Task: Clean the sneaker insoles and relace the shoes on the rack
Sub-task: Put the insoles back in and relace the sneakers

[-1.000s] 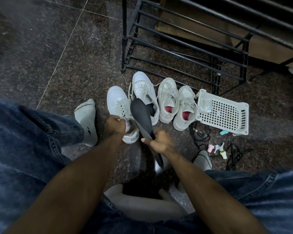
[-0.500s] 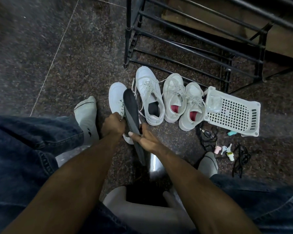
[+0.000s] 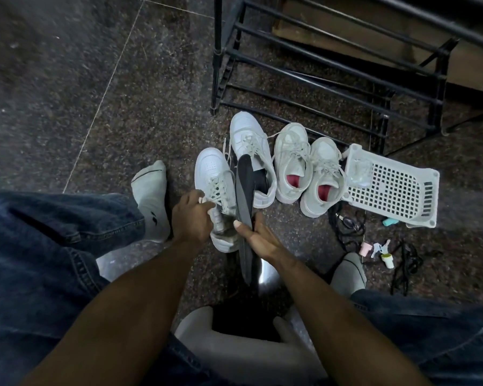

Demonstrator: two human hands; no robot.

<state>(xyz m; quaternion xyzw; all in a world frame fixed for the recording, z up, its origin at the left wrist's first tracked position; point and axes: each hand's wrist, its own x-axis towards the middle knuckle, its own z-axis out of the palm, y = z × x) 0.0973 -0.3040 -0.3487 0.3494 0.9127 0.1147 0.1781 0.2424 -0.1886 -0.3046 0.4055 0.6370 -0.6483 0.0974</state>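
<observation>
Near the middle of the frame, a little to the left, the left hand (image 3: 191, 217) is gripping the heel end of a white sneaker (image 3: 215, 190) that is sitting on the dark stone floor (image 3: 67, 93). Its fingers are curling round the shoe's opening, by the laces. The sneaker is looking light but firm, so the heel rim is a good place to hold it steady.

Just to the right, the right hand (image 3: 258, 238) is pinching a dark insole (image 3: 244, 207) near its middle, thumb on top. The insole is long, thin and grey-black, and it is lying across the gap between this sneaker and the second white sneaker (image 3: 251, 146) behind it. It is probably light and bendy, so it may flop or fold if held by one tip only. Holding it by the middle or the heel end looks safest. It does not look slippery.

Further right, a pair of pale sneakers (image 3: 307, 168) with red insides is standing side by side, touching, with laces in them.

At the right of the frame, a white plastic basket (image 3: 393, 190) is lying tipped on the floor. Below it, black laces (image 3: 405, 263) and small bottles (image 3: 388, 260) are lying loose. In the upper right, the black rack (image 3: 318, 65) is standing with no shoes showing on its bars.
</observation>
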